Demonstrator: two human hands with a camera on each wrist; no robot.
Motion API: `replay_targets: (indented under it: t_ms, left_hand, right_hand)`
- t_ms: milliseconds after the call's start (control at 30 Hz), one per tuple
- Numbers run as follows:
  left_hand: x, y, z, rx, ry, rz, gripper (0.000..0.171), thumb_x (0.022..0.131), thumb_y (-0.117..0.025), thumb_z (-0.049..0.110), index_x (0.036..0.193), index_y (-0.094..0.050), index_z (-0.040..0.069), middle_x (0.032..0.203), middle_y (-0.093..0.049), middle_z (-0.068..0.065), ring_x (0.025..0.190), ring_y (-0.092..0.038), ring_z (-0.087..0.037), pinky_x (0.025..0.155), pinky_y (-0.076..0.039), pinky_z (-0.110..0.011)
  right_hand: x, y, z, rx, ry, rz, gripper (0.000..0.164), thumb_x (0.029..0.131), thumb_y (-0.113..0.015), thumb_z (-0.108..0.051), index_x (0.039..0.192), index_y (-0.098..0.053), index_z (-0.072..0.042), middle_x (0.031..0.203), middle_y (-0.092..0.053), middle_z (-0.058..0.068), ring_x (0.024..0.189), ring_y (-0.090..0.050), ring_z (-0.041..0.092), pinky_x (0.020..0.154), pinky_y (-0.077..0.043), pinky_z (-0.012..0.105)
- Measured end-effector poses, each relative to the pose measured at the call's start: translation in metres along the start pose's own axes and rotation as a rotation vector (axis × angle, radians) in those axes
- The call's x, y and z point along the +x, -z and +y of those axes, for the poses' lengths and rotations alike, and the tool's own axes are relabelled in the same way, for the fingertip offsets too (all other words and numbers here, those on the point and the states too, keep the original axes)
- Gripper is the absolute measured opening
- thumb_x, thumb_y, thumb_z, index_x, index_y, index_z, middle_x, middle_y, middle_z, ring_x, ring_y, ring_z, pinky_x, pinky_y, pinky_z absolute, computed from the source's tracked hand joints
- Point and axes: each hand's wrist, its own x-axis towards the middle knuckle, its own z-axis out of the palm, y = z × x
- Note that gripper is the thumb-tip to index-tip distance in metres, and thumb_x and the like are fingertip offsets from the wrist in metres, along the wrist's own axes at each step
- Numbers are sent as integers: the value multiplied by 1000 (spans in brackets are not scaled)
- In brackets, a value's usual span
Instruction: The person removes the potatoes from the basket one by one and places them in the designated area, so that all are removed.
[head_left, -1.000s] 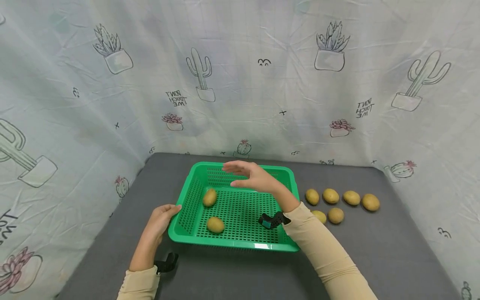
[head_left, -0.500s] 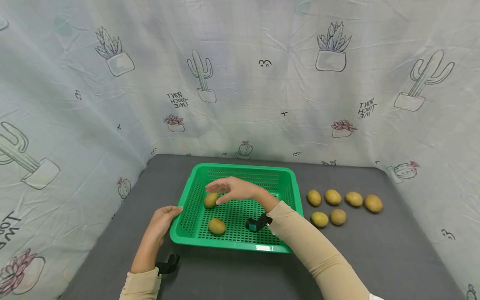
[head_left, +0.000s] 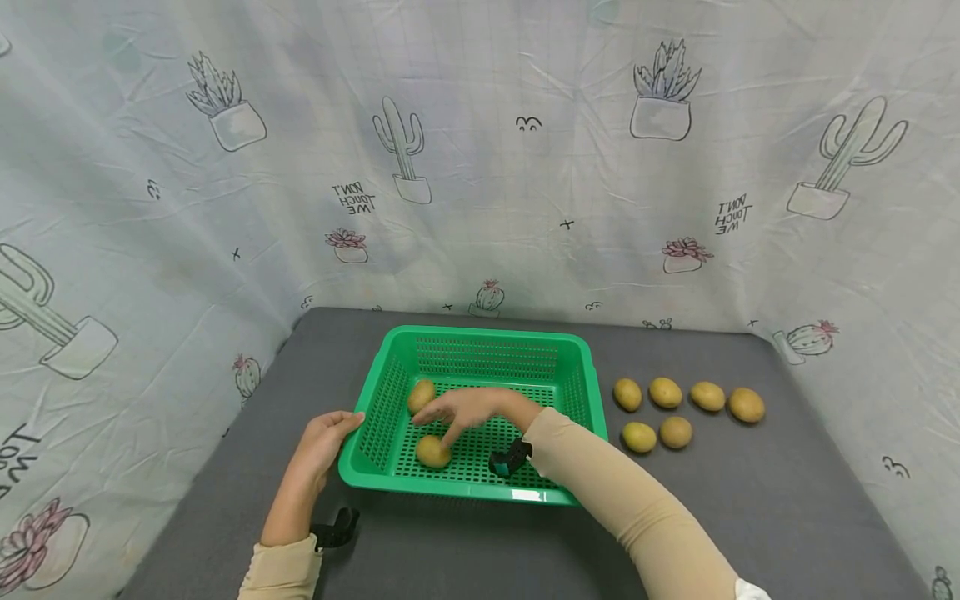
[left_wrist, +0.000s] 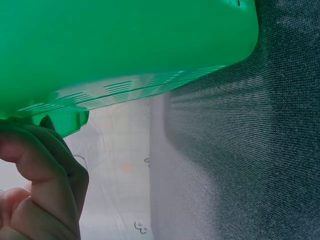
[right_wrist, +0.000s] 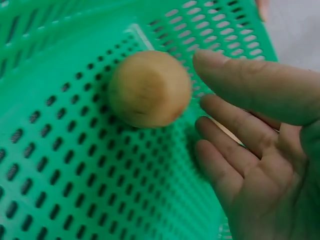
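Note:
A green plastic basket (head_left: 480, 490) with slotted walls stands on the grey table. My left hand (head_left: 324, 442) grips its left rim, the thumb on top; in the left wrist view the curled fingers (left_wrist: 55, 175) are under the rim. Inside the basket lie two potatoes, a rear potato (head_left: 421, 393) and a front potato (head_left: 431, 452). Over them is my right hand (head_left: 468, 408), thumb and fingers spread. In the right wrist view the nearer potato (right_wrist: 150, 90) sits just off the thumb tip, with a gap showing between them, and the palm holds nothing.
Several loose potatoes (head_left: 664, 392) lie in two rows on the table right of the basket. A white curtain (head_left: 480, 167) printed with cacti hangs behind and along both sides of the grey table (head_left: 750, 500).
My right hand has come left and down into the basket, from above its far side to over the front potato. My left hand has kept its grip on the rim.

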Motion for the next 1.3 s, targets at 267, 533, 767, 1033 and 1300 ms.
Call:
replay_targets:
  t_ms: [267,533,767,1033,1300]
  left_hand:
    - [1,0,-1,-4,17,2,41,100,-49,28,114,-56,-10,70,-59,1,59,-56,-10,58,-48,-29]
    - [-2,-1,0,0,1,13,39,99,-50,27,111,-58,-9,70,-59,1,60,-56,-10,59,-49,-29]
    - [-1,-2,0,-5,-8,15,39,99,-50,27,112,-57,-10,72,-61,0,60,-58,-10,59,-50,-29]
    - [-2,-1,1,11,-8,16,40,100,-50,28,113,-57,-10,72,-60,0,59,-57,-10,59,-49,-29]
    - [-2,-1,1,14,-1,17,41,100,-50,29,114,-57,-9,72,-61,0,60,-57,-10,58,-49,-29]
  right_hand:
    - [7,-11,2,-88,-44,-41,68,88,-67,-10,147,-34,-9,151,-35,5,139,-33,17,108,-35,27]
    - [9,-16,1,-153,-67,-40,70,86,-70,-11,147,-36,-12,150,-38,2,136,-37,14,105,-36,24]
    - [9,-18,2,-209,-106,-30,74,83,-74,-10,147,-37,-18,147,-41,0,133,-39,13,102,-39,24]
    - [9,-20,3,-208,-124,-2,72,82,-73,-6,145,-41,-21,146,-43,-1,127,-46,11,94,-43,22]
    - [9,-20,6,-221,-124,16,69,83,-72,-8,143,-43,-24,144,-45,-3,127,-46,11,94,-44,23]
